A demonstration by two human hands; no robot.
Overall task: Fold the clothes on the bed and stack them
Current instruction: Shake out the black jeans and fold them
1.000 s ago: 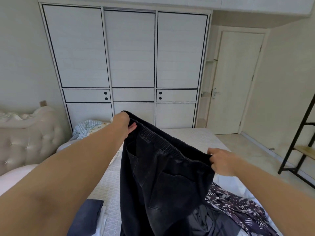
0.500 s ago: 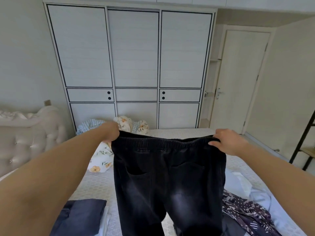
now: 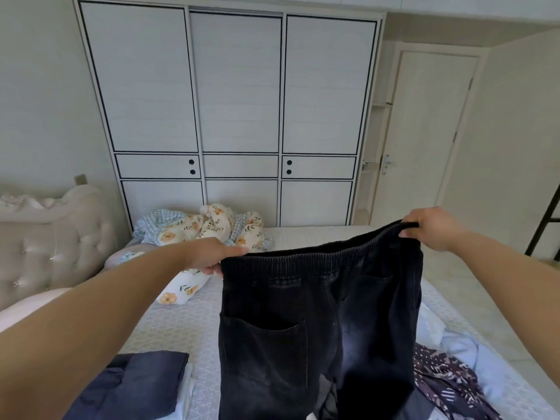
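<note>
Left hand fingers curled, pinching left end of the trousers' elastic waistband. Right hand fingers curled over the right end, held higher. Trousers hang spread, back pockets facing, above the bed. Folded dark garment lower left on bed; patterned cloth lower right; floral bedding far side.

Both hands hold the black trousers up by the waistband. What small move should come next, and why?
Probably bring the left hand and the right hand together, so the trousers fold in half, leg over leg. They hang spread open, waistband stretched wide between both grips, back pockets showing, and not yet folded.
</note>
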